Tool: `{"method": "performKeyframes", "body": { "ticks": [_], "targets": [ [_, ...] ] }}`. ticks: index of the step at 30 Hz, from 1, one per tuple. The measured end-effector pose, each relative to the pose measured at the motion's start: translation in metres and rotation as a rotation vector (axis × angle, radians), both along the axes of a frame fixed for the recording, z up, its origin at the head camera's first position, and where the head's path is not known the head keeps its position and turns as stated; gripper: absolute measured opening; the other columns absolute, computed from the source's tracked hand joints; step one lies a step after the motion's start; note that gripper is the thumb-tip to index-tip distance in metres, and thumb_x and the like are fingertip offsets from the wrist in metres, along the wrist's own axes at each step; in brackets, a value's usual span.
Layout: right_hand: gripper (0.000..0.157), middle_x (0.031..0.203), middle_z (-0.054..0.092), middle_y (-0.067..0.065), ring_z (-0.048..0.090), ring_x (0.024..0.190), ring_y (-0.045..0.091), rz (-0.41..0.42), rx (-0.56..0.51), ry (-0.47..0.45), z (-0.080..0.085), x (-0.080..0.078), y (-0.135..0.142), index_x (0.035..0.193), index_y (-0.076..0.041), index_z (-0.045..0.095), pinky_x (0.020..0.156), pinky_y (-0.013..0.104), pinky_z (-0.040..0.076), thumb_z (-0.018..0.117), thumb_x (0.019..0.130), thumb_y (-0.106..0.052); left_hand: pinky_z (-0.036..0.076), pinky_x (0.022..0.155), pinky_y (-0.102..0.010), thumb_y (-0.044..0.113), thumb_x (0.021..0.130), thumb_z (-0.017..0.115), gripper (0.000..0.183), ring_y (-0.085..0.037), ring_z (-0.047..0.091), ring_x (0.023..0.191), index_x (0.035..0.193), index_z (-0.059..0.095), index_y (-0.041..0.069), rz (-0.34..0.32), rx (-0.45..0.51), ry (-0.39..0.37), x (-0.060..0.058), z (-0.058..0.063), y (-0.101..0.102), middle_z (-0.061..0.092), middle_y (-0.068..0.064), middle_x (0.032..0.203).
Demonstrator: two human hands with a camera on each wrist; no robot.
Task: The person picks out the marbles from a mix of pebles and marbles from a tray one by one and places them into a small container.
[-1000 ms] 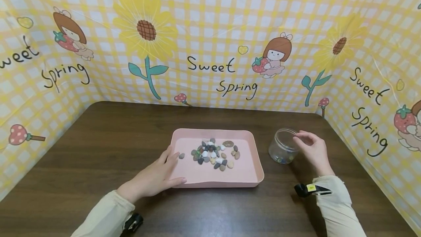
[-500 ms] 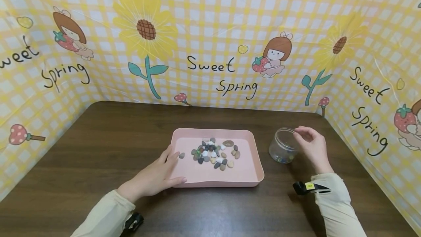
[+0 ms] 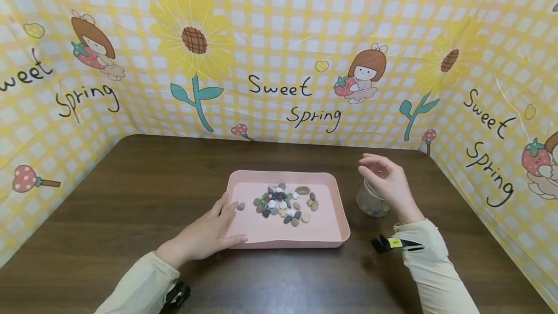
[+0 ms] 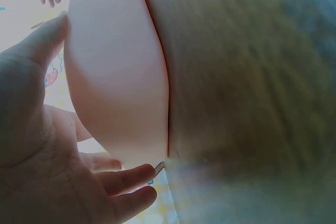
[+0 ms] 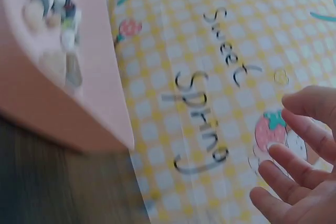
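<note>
Resting left hand (image 3: 205, 231): spread, with fingers over the left rim of the pink tray (image 3: 266, 231) and thumb at the near left corner.
Right hand (image 3: 390, 180): loosely bent, with fingers apart, hanging at the jar's mouth; cannot tell whether touching it.
Clear jar (image 3: 369, 202): upright on the brown bench (image 3: 279, 280), just right of the tray, partly hidden behind the right hand; holding bits at the bottom, too small to identify.
Pebbles (image 3: 283, 205): gray, white and tan, clustered mid-tray, with one gray pebble (image 3: 240, 206) apart near the left fingertips.
Checked cloth (image 3: 270, 28): yellow and white, printed "Sweet Spring".
</note>
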State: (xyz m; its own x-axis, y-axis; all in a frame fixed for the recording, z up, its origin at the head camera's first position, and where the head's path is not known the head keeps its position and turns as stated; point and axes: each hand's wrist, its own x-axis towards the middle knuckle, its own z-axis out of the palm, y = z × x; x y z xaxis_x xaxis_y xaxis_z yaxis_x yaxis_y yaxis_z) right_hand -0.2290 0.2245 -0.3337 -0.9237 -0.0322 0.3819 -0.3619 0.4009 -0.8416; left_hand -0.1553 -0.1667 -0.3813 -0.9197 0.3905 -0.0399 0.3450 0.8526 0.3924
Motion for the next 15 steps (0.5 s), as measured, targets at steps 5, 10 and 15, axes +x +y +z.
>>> {"method": "performKeyframes", "body": {
  "ticks": [5,10,15],
  "targets": [
    [0.034,0.116,0.059,-0.015,0.055,0.101,-0.010,0.121,-0.044,-0.110,0.001,-0.005,-0.019,0.112,0.009,0.058,0.086,0.009,0.044,0.063,0.089,-0.016,0.041,0.098,-0.052,0.063,0.084,0.053,0.089,-0.046,0.040,0.129,0.143,0.033,0.001,-0.005,-0.002,0.002,0.001,0.001,0.000,0.015,-0.031,0.151],
    [0.033,0.134,0.053,0.013,0.055,0.117,0.007,0.206,-0.025,-0.159,0.000,-0.010,-0.037,0.112,0.006,0.060,0.091,0.010,0.042,0.064,0.089,-0.018,0.041,0.098,-0.052,0.063,0.083,0.053,0.089,-0.046,0.040,0.129,0.143,0.033,0.000,-0.005,-0.010,0.002,0.001,0.002,0.000,0.015,-0.031,0.151],
    [0.035,0.135,0.053,0.012,0.051,0.126,0.024,0.255,-0.014,-0.205,-0.003,-0.017,-0.054,0.114,0.003,0.060,0.100,0.024,0.042,0.065,0.088,-0.019,0.041,0.099,-0.052,0.062,0.084,0.053,0.088,-0.045,0.039,0.130,0.143,0.033,0.000,0.003,-0.005,-0.009,0.001,0.002,0.001,0.014,-0.031,0.152]
  ]
}}
